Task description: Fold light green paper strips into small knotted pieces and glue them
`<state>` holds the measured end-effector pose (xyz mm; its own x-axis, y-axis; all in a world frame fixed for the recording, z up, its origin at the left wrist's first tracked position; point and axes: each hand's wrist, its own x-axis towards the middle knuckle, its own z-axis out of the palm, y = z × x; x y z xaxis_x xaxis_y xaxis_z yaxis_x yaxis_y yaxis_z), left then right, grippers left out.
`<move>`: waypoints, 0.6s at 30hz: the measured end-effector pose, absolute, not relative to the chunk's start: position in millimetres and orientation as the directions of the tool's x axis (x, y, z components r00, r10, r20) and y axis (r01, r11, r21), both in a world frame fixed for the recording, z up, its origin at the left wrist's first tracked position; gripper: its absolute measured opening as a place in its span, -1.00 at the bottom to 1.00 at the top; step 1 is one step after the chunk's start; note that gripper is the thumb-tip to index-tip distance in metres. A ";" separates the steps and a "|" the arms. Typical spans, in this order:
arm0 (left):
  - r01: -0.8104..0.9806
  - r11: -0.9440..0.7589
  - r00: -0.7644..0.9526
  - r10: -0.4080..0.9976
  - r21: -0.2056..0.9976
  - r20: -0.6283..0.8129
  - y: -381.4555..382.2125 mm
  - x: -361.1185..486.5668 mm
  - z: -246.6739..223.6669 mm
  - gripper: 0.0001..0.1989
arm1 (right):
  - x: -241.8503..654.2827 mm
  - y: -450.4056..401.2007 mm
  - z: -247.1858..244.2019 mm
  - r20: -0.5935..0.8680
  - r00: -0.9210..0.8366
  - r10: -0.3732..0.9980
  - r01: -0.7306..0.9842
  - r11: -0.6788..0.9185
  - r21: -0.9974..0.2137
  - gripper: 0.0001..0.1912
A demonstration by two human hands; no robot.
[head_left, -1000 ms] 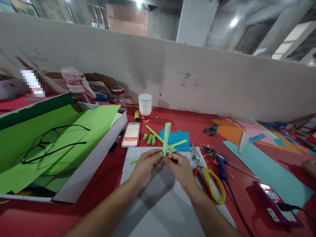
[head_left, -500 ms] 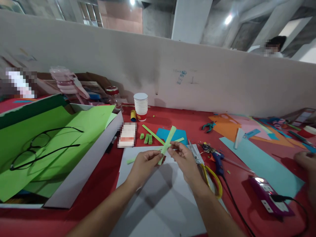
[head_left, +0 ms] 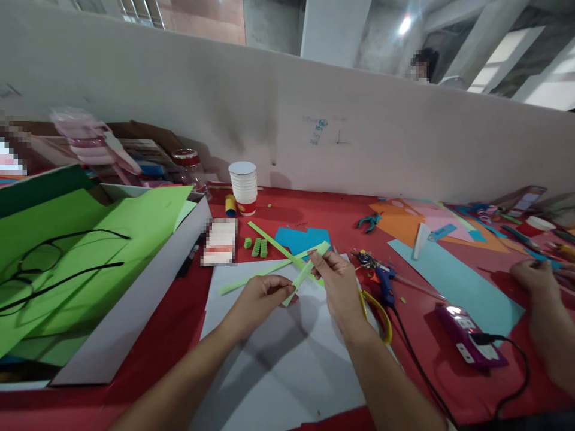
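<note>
Over the large white paper sheet [head_left: 278, 383], a flat, pale green paper strip [head_left: 301, 280] slants away rightward. The left hand's [head_left: 258, 300] fingers pinch its near end; the right hand's [head_left: 340, 287] pinch it toward its far end.

The table [head_left: 175, 335] has a red cover. On its left side there is the box [head_left: 130, 305]. White paper [head_left: 283, 365] lies in the middle, and behind it are the paper cups [head_left: 243, 187]. To the right of the white paper lie the glue gun [head_left: 385, 284], the light blue sheet [head_left: 462, 287] and the purple device [head_left: 471, 341] with a black cable.
</note>
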<state>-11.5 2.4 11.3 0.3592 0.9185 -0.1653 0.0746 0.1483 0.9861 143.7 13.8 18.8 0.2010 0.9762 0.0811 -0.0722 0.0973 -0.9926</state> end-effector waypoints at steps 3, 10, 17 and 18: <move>-0.009 0.131 0.335 0.934 0.991 -0.120 2.2 -10.9 8.6 -0.87 | 144.1 13.5 19.1 0.080 0.246 0.966 -0.086 0.104 -0.991 -0.68; 0.091 0.028 0.248 0.968 0.995 -0.050 1.2 -12.4 3.4 -0.82 | 145.4 16.4 20.5 0.011 0.331 0.943 -0.263 0.104 -0.959 -0.72; 0.091 0.035 0.222 0.974 0.995 -0.054 4.8 -15.8 0.1 -0.84 | 144.6 16.3 20.0 0.019 0.372 0.928 -0.349 0.159 -0.924 -0.78; 0.065 0.038 0.219 0.974 0.997 -0.052 5.6 -16.4 0.1 -0.84 | 144.2 16.0 19.9 0.017 0.373 0.928 -0.362 0.163 -0.918 -0.78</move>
<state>-16.4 5.6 0.1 0.2192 0.9743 -0.0519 0.0650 0.0385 0.9971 144.2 16.0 19.9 0.3731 0.9276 0.0173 -0.3618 0.1626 -0.9180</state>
